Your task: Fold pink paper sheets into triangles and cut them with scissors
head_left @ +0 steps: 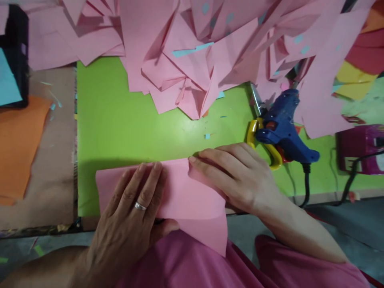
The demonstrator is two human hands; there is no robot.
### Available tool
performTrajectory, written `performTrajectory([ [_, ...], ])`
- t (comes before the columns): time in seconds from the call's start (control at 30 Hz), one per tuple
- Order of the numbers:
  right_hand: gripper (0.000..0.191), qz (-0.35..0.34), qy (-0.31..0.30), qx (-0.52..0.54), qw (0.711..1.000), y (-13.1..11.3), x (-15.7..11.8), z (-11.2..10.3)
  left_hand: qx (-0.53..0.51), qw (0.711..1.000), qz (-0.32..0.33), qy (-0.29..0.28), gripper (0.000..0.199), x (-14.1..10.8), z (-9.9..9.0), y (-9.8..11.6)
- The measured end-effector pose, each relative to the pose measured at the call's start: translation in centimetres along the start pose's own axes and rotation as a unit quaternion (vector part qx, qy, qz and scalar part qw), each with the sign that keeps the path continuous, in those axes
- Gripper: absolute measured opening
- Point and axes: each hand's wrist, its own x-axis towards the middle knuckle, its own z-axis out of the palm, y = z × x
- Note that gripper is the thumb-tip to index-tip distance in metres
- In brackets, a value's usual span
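Observation:
A sheet of pink paper (192,192) lies folded at the front edge of the green board, its lower corner hanging over my lap. My left hand (132,204), with a ring on one finger, rests flat on the left part of the sheet, fingers stretched out. Its thumb sits by the lower edge of the paper. At the top folded edge, the fingertips of my right hand (237,172) press together on the paper; its thumb is largely hidden.
A blue glue gun (283,124) lies over yellow-handled scissors (253,130) on the green board (120,116). Pink folded papers (192,76) pile up behind. Orange paper (21,148) and a black box (19,52) are at left, a purple box (360,150) with a cord at right.

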Motion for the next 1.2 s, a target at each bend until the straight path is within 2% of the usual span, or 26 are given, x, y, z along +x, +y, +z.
performTrajectory([
  [0.33, 0.021, 0.008, -0.008, 0.02, 1.0, 0.0, -0.2, -0.1, -0.024, 1.0, -0.012, -0.007, 0.079, -0.1, 0.4, 0.1],
  [0.57, 0.019, 0.013, -0.006, 0.017, 1.0, 0.0, -0.2, -0.2, -0.014, 0.999, -0.034, -0.02, 0.074, 0.1, -0.3, 0.3],
  [0.83, 0.024, 0.017, -0.026, 0.027, 0.999, 0.0, -0.5, -0.1, -0.006, 1.0, -0.025, -0.012, 0.073, 0.6, -0.6, 0.0],
  [1.2, 0.023, 0.058, 0.003, 0.027, 0.998, -0.1, -0.4, 0.1, -0.006, 1.0, -0.029, -0.011, 0.066, 1.1, -1.0, 0.1],
])
